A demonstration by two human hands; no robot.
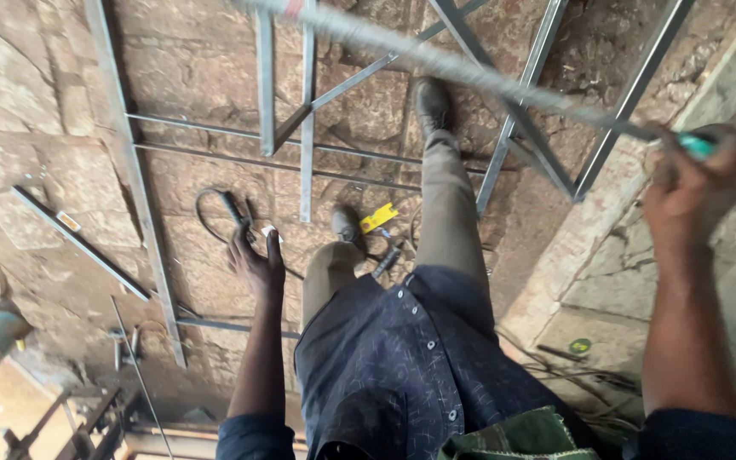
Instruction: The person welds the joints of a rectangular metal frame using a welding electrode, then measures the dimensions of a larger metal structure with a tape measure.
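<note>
Looking down from the head camera, I see my right hand clenched around the green-tipped end of a long grey metal rod. The rod runs from that fist up and to the left across the view, blurred along its length, and passes above the metal frame lying on the stone floor. My left hand hangs low with its fingers spread wide, gripping nothing; it sits just over a dark looped cable on the floor, though I cannot tell whether it touches it. Between my hands are my legs in tan trousers, one dark shoe planted inside the frame and the other near a small yellow tool. A loose flat metal bar lies well apart to the left of the frame. At the lower right, a small green round object rests on the raised stone ledge beside some thin wires.
</note>
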